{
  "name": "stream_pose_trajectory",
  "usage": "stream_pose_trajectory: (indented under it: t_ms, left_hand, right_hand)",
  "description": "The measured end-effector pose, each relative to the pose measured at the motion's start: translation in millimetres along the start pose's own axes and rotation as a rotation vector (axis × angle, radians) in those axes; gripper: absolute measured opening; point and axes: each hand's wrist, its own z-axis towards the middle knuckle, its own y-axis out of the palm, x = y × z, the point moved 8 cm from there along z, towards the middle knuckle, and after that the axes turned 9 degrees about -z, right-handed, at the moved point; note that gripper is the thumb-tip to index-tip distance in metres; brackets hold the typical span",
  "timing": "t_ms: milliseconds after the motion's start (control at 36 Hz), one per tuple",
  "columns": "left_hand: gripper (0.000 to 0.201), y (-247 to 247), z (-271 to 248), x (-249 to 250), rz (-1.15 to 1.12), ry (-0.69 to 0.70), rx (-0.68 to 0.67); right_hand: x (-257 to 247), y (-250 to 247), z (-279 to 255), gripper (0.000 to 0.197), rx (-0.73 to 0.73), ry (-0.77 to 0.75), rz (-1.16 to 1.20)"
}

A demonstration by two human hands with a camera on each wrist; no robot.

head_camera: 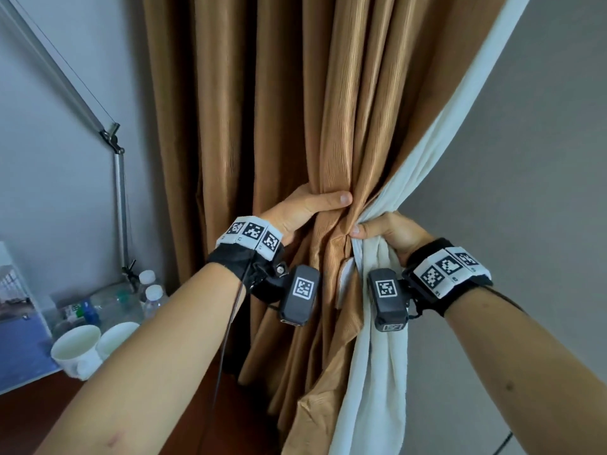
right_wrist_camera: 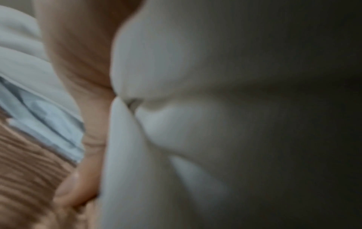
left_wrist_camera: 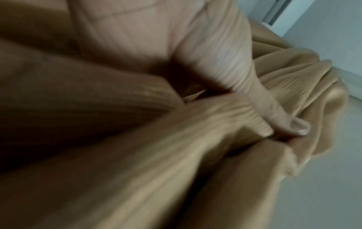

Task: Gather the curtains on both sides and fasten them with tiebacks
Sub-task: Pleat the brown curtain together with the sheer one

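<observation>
A tan ribbed curtain (head_camera: 276,119) with a white lining (head_camera: 437,146) hangs in front of me, bunched at waist height. My left hand (head_camera: 305,208) grips the tan folds from the left, thumb across the front. In the left wrist view the thumb (left_wrist_camera: 290,124) presses into the tan curtain (left_wrist_camera: 156,155). My right hand (head_camera: 387,231) grips the white lining and the curtain's edge from the right, thumb next to the left hand. The right wrist view shows the thumb (right_wrist_camera: 78,190) against white lining (right_wrist_camera: 176,62). A small white piece (head_camera: 345,280) shows on the curtain below the hands. I see no tieback.
A grey wall (head_camera: 525,159) lies to the right. At the left stands a metal lamp arm (head_camera: 120,192) over a wooden table (head_camera: 49,405) with two white cups (head_camera: 78,349), water bottles (head_camera: 152,290) and a picture stand (head_camera: 16,290).
</observation>
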Motion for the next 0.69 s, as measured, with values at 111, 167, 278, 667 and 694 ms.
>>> stream_pose_trajectory:
  t_ms: [111,167,278,667,694]
  left_hand:
    - [0.064,-14.2,9.5,-3.3,0.016,0.012,0.165]
    - [0.056,-19.2,11.2,-4.7,-0.002,0.046,0.232]
    - [0.037,-21.7,10.8,-6.5,0.055,0.102,0.279]
    - [0.102,-19.8,4.4,-19.1,0.407,0.051,0.236]
    - [0.103,-19.1,1.5,-18.5,0.406,0.059,0.232]
  right_hand:
    - [-2.9,-8.5,1.8,0.039,0.073,-0.082,0.044]
    - [-3.8,-11.1,2.6,0.039,0.118,-0.128,0.064]
    - [-1.3,-23.3,8.6,0.060,0.274,-0.144,0.043]
    - [1.4,-21.2,11.9,0.058,0.297,-0.129,0.066]
    - [0.5,-20.1,11.2,0.058,0.291,-0.131,0.065]
